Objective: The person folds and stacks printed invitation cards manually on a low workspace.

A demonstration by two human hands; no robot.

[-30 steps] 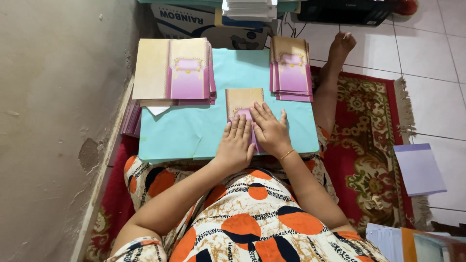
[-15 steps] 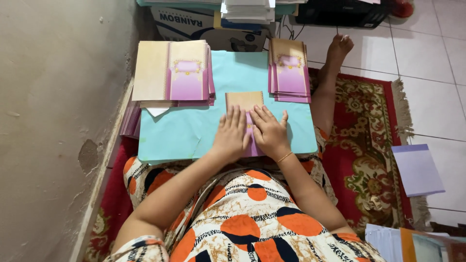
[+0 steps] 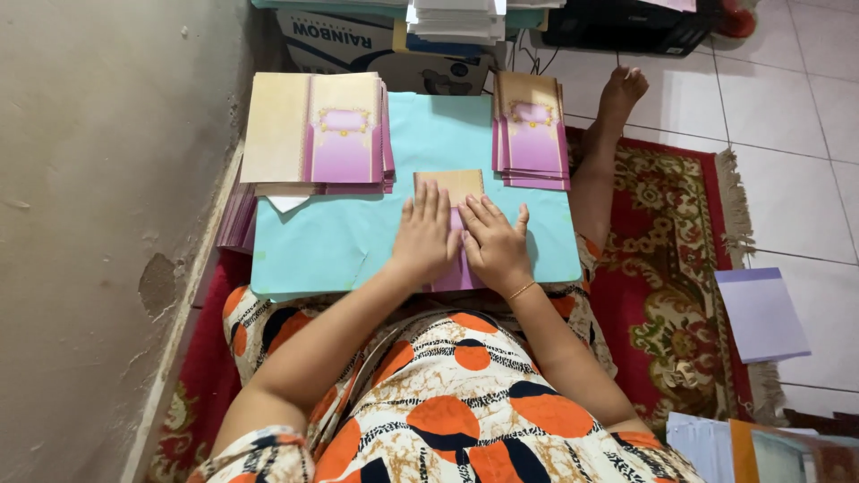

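Head view: left hand (image 3: 428, 237) and right hand (image 3: 495, 246) flat, fingers spread, gripping nothing, pressing card (image 3: 452, 192) at near-edge middle of blue board (image 3: 331, 241). Probably thin, light, creasable paper; best lifted by far free edge. Open cards (image 3: 313, 130) at far-left corner, folded stack (image 3: 532, 134) at far-right.

Light here is soft and even, pretty bright, no harsh glare anywhere. My hands throw only faint shadows on the teal bench (image 3: 358, 233). Everything's sharp in the middle; the wall (image 3: 98, 224) and floor tiles (image 3: 787, 98) bend a bit toward the edges, wide-lens style.
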